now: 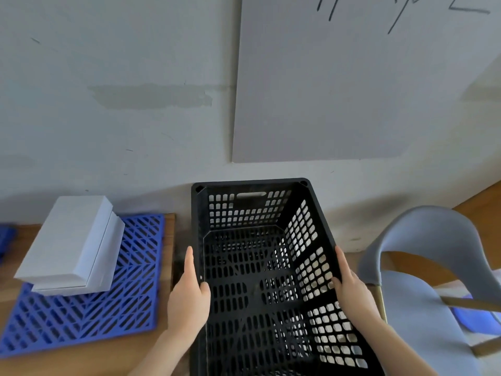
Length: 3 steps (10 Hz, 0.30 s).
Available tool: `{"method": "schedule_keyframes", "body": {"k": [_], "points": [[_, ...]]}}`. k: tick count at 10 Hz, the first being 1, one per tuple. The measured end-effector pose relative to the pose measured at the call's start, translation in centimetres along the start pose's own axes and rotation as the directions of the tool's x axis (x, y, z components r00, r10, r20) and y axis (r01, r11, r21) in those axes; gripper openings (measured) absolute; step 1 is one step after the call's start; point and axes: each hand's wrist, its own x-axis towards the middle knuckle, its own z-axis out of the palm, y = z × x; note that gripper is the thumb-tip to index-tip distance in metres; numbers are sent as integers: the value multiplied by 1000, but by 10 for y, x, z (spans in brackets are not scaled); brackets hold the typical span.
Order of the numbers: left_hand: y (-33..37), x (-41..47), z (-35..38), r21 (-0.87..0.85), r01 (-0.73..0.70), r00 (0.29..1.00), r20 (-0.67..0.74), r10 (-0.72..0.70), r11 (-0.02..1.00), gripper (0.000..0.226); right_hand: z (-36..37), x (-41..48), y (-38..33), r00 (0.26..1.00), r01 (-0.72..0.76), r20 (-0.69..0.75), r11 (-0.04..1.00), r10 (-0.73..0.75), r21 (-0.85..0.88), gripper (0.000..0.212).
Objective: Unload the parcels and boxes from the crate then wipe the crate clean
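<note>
1. Squarely in the lower middle of the view sits the black plastic crate (252,183), its long axis running away from the person and its far end close to the wall (108,104). Its slotted floor and perforated sides are in full view. What it rests on cannot be told.
2. The left hand (188,297) grasps the crate's left rim: the thumb hooks over the edge to the inside, and the fingers lie along the outer face, pointing away.
3. The right hand (352,291) grasps the right rim in the same way, thumb inside against the perforated wall and fingers outside.
4. To the left of the crate stands a wooden table (169,253) with a blue lattice mat (95,321) lying flat on it.
5. On the far part of the mat two white boxes are stacked, the upper box (67,240) shifted left of the lower box (105,264), so that the lower one's right edge shows.
6. To the right of the crate is a grey chair (423,308) with wooden legs, and something blue (466,317) lies on its seat; what it is cannot be made out.
7. Behind everything, a grey board (339,90) with dark pen strokes near its top hangs flat on the wall, above the crate.
</note>
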Motion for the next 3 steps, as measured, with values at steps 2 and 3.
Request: {"method": "schedule_keyframes", "body": {"k": [2, 3], "points": [[2, -1, -21, 80, -96, 988, 126, 85, 992, 82, -13, -8, -9, 997, 34, 70, 999, -32, -23, 70], [1, -10, -49, 15, -117, 989, 94, 115, 993, 62, -19, -18, -22, 979, 145, -115, 970, -170, -193, 66]]}}
